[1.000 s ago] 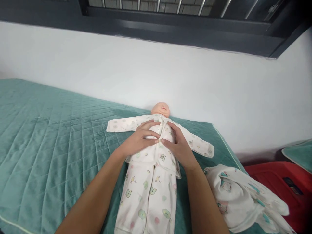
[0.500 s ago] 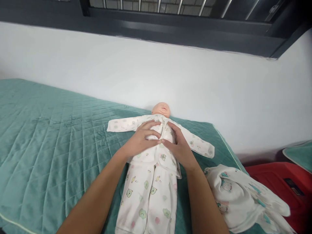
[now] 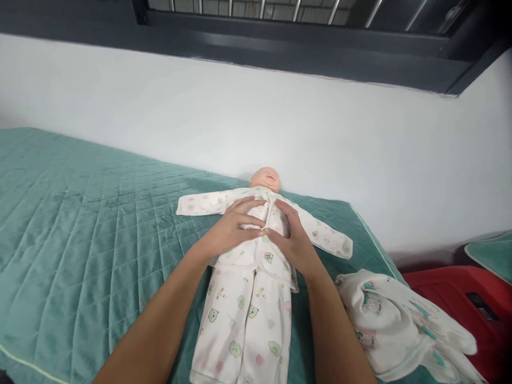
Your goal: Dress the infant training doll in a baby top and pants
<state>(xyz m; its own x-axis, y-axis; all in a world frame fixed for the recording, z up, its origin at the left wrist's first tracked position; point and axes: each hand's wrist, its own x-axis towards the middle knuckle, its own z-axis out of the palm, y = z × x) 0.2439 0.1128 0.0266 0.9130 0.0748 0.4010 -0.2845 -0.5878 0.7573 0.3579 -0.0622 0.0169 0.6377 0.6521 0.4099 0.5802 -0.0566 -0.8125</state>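
Touching shirt, both hands, doll supine

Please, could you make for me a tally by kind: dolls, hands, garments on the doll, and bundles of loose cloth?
Doll: 1
Hands: 2 (left hand, right hand)
Garments on the doll: 2 (printed top, printed trousers)
Bundle of loose cloth: 1
Total: 6

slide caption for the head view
Both hands touch the front of a doll's printed top on a green quilted cover.
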